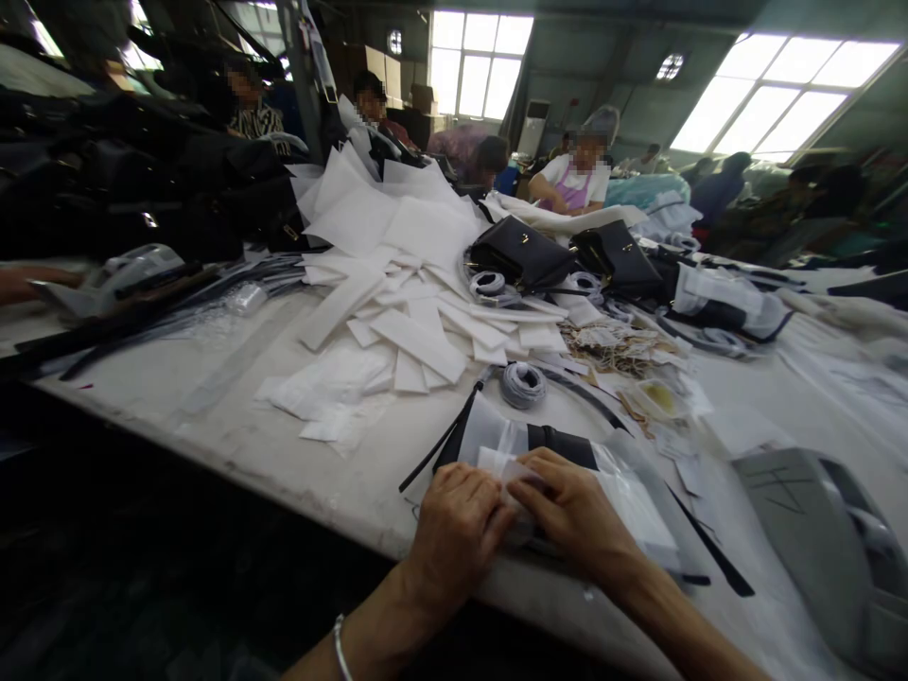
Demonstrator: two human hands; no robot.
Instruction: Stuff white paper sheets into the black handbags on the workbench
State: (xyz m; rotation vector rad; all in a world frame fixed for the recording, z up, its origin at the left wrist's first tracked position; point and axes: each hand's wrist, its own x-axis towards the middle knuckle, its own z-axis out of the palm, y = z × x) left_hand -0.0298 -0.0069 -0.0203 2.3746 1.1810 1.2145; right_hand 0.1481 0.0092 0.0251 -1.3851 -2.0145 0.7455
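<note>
In front of me at the table's near edge lies a black handbag point(557, 442), partly wrapped in white sheets and translucent film. My left hand point(461, 515) is closed at the front of it, with curled fingers pinching a small white wrapping sheet point(497, 462). Against it, my right hand point(578, 506) grips the other side of the same sheet between thumb and fingers. What lies under the fingertips is hidden. Dark straps stick out at both sides of the bag, one of them a black strap point(716, 549) on the right. A wrapped coil point(523, 385) rests just behind the bag.
White padding strips point(418, 340) and larger white sheets point(393, 213) are heaped mid-table. Behind are black handbags point(521, 251); string tags point(610, 345) lie to the right. A grey device point(801, 501), like a tape dispenser, stands at right. Co-workers, including a person in a purple apron point(578, 184), are beyond.
</note>
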